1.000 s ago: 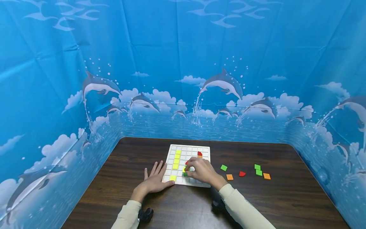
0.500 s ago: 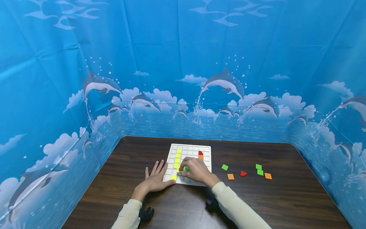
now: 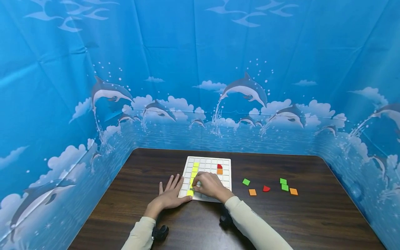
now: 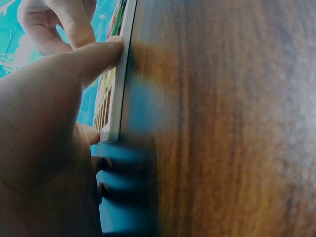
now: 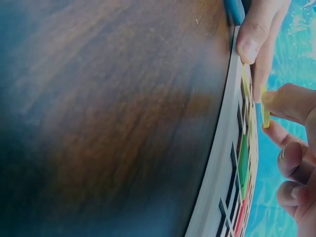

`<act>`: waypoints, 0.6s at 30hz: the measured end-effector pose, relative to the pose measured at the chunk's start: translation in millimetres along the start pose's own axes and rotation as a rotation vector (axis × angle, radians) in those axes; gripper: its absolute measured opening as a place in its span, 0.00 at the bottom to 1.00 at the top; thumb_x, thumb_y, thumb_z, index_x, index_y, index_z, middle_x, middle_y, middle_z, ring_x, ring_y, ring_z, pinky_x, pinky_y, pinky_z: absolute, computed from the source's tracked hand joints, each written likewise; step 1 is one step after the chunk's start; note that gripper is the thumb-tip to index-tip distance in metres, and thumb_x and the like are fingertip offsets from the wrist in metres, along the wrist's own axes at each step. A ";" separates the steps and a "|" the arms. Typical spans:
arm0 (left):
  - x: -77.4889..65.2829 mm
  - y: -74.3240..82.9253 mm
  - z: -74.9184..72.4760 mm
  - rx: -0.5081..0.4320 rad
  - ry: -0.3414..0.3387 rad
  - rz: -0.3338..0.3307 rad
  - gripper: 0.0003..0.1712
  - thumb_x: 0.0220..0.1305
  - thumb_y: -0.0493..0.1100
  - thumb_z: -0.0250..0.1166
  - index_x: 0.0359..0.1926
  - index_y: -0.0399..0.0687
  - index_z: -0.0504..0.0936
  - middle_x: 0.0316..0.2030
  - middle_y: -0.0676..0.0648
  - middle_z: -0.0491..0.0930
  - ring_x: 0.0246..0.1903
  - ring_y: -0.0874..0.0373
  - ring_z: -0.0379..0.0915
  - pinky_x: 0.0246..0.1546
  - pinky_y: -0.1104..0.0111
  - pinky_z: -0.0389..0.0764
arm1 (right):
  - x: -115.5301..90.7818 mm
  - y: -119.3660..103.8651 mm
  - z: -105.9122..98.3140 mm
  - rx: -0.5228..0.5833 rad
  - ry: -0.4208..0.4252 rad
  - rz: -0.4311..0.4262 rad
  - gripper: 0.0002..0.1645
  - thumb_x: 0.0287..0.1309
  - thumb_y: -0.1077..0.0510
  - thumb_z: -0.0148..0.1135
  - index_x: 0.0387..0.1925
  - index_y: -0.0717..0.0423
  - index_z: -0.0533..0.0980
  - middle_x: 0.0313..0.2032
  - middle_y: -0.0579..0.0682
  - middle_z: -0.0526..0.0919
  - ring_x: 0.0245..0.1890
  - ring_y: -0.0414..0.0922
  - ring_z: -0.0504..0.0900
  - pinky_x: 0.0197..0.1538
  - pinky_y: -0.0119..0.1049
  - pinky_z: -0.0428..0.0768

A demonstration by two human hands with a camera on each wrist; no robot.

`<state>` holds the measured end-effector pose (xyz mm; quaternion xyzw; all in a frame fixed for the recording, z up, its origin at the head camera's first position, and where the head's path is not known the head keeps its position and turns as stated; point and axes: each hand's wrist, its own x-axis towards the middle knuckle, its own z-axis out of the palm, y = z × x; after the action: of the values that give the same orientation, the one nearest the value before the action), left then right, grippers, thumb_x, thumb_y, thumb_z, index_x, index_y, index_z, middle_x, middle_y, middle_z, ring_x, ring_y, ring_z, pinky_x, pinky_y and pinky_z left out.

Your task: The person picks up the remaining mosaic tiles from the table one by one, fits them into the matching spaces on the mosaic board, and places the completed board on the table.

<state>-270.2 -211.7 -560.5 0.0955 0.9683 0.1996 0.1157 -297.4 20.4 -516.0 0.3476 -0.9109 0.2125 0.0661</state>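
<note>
My right hand (image 3: 210, 184) hovers over the left part of a white gridded board (image 3: 207, 161). Between thumb and index finger it pinches a yellow square tile (image 5: 266, 109), tilted on edge above the grid. My left hand (image 3: 169, 196) lies spread at the board's left side, its thumb (image 4: 106, 53) pressing the near-left corner. Yellow square tiles (image 3: 195, 169) form a column on the board's left. A red quarter-circle tile (image 3: 219, 166) and an orange square tile (image 3: 220, 171) sit at the upper right. The right wrist view shows a green tile (image 5: 243, 168) on the grid, mostly covered by my hand from above.
Right of the board, loose tiles lie on the dark wooden table (image 3: 312, 215): green squares (image 3: 246, 182), orange squares (image 3: 252, 192) and a red quarter-circle piece (image 3: 266, 188). A blue dolphin-print curtain (image 3: 175, 69) encloses the table's back and sides.
My right hand has moved left across the board, carrying the yellow tile toward the yellow column. The left hand stays at the board's edge.
</note>
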 end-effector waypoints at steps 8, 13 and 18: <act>-0.8 2.5 -1.4 0.000 -0.001 0.005 0.66 0.63 0.86 0.55 0.88 0.56 0.47 0.88 0.46 0.37 0.87 0.42 0.26 0.76 0.27 0.24 | 4.7 1.0 8.7 -0.034 -0.030 0.003 0.03 0.64 0.51 0.76 0.38 0.43 0.92 0.43 0.39 0.90 0.37 0.35 0.86 0.33 0.30 0.79; -3.3 6.2 -3.8 -0.012 -0.006 0.013 0.66 0.63 0.86 0.54 0.88 0.55 0.46 0.88 0.45 0.36 0.87 0.42 0.25 0.75 0.26 0.22 | 4.7 0.0 9.7 -0.035 -0.055 -0.006 0.05 0.66 0.52 0.75 0.40 0.44 0.93 0.43 0.40 0.88 0.36 0.35 0.84 0.32 0.30 0.78; -2.1 4.7 -2.6 -0.011 0.006 0.011 0.65 0.64 0.84 0.56 0.88 0.55 0.47 0.88 0.46 0.37 0.87 0.42 0.26 0.76 0.27 0.23 | 3.8 0.1 9.4 -0.050 -0.046 -0.043 0.05 0.66 0.55 0.74 0.40 0.45 0.93 0.43 0.40 0.88 0.35 0.35 0.84 0.30 0.30 0.77</act>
<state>-268.2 -208.9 -555.8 0.0995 0.9670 0.2059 0.1122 -300.1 14.2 -523.5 0.3702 -0.9095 0.1800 0.0586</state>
